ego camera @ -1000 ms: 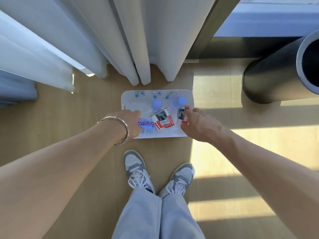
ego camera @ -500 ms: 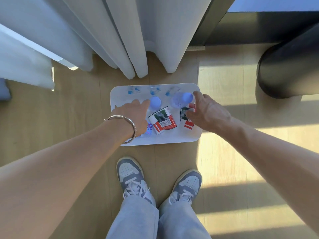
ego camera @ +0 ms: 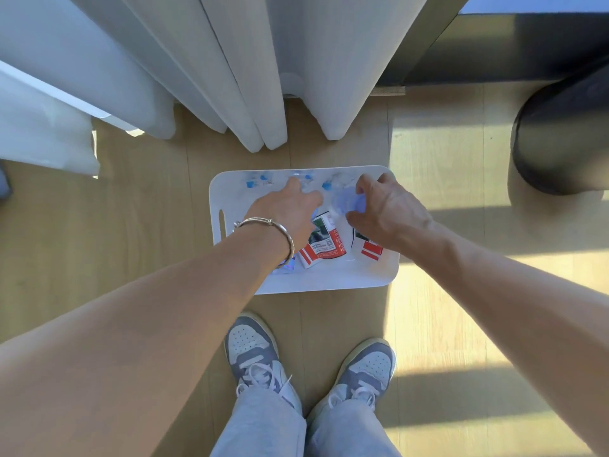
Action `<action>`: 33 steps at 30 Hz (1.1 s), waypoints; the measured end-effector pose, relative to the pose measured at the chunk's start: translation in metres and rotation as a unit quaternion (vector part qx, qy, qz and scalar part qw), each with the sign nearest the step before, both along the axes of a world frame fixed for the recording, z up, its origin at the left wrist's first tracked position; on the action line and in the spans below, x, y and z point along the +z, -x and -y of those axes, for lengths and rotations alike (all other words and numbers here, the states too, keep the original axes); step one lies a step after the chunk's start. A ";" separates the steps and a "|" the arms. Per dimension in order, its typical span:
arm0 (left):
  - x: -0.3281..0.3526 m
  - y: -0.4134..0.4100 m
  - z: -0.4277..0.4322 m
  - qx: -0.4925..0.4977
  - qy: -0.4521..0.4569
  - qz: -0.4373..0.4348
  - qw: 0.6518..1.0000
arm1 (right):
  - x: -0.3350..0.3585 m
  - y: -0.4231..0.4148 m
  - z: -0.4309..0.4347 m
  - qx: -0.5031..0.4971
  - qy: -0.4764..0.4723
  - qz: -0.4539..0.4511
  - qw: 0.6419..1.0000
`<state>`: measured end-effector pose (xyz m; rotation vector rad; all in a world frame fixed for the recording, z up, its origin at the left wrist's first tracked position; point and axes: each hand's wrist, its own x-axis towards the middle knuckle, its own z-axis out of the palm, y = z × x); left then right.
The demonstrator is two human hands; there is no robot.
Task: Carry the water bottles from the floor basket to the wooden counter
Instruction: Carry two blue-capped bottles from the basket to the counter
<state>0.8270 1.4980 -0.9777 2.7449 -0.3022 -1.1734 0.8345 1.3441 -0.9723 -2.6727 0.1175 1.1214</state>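
A white floor basket (ego camera: 329, 285) sits on the wood floor in front of my feet. Water bottles stand in it. My left hand (ego camera: 283, 209) lies palm down over the top of the middle bottle (ego camera: 324, 242), which has a red and white label. The hand hides the cap and the grip. My right hand (ego camera: 389, 209) curls its thumb and fingers around the blue-capped neck of the right bottle (ego camera: 351, 201). A third bottle with a purple label (ego camera: 286, 266) peeks out under my left wrist. The wooden counter is not in view.
White curtains (ego camera: 250, 77) hang just behind the basket. A dark cylinder (ego camera: 560, 136) stands on the floor at the right, and a dark window frame (ego camera: 494, 47) runs behind it. My two grey sneakers (ego camera: 253, 351) are close to the basket's near edge.
Both hands have moved forward from the bottle labels up to the bottle tops. The left one now covers the middle cap and the right one wraps the right cap. The view has tilted down slightly.
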 end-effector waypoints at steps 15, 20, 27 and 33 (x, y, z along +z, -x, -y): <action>0.021 0.017 -0.001 0.063 -0.004 -0.019 0.998 | 0.016 0.015 0.001 0.012 -0.030 -0.015 0.999; 0.048 0.017 -0.006 0.062 -0.017 -0.039 0.997 | 0.042 0.018 0.003 0.032 -0.038 -0.011 0.999; 0.068 0.019 -0.010 0.027 -0.009 -0.083 0.996 | 0.079 0.026 0.000 0.057 -0.066 0.017 0.996; 0.071 0.022 -0.005 -0.041 -0.028 -0.089 0.995 | 0.095 0.033 -0.008 0.132 -0.101 0.011 0.986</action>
